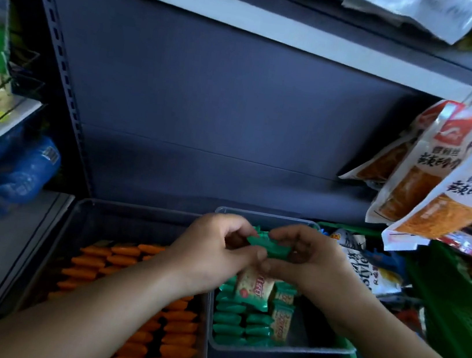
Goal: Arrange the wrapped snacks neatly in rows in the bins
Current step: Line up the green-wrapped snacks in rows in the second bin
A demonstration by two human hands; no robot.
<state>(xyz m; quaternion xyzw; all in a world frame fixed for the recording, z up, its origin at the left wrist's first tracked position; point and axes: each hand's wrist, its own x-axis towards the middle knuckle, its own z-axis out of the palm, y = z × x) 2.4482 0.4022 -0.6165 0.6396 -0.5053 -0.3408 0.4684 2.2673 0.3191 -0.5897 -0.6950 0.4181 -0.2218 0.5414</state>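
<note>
Head view gives me both hands together over the right-hand clear bin [280,350]. My left hand [219,246] and right hand [305,258] each pinch an end of a small bunch of green packets [265,243], held above the bin's far end. Below, green rows [228,319] fill the bin's left side, and a few cracker packets [253,287] lie face up and crooked.

To do this well I'd square the bunch edge to edge, then set it down on edge, touching the last row and parallel with it. The orange packets [176,337] in the left bin [85,203] show the pattern.

Only "style" reads, on a white bag [361,269]. The hanging pouches [427,187] carry Chinese characters and a red logo. The red lettering on the cracker packets is too blurred to read.
</note>
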